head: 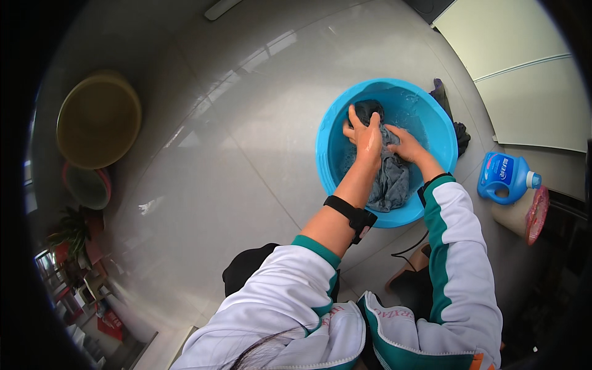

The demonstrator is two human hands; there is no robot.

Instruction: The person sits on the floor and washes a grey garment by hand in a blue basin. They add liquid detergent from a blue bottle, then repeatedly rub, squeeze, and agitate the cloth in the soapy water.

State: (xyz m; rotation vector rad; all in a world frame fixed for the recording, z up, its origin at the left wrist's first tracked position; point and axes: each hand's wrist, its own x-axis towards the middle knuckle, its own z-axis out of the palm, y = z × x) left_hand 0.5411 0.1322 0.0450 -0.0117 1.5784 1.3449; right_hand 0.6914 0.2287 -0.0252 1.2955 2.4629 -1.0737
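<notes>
A blue plastic basin [326, 152] stands on the tiled floor with sudsy water in it. Wet dark grey cloth [391, 185] lies bunched inside, from the far left part of the basin to its near wall. My left hand [365, 134] is on the upper part of the cloth, fingers spread and thumb raised; whether it grips a fold is hard to tell. Just to its right, my right hand [407, 144] holds the cloth's edge between thumb and fingers. Black straps circle both forearms.
Right of the basin stands a blue detergent jug [502, 178] beside a bin with a pink rim [537, 216]. Dark cloth [461, 138] lies on the floor against the basin's right side. Pale cabinet doors [527, 97] rise beyond. At far left are a tan tub [99, 120] and potted plants [69, 231].
</notes>
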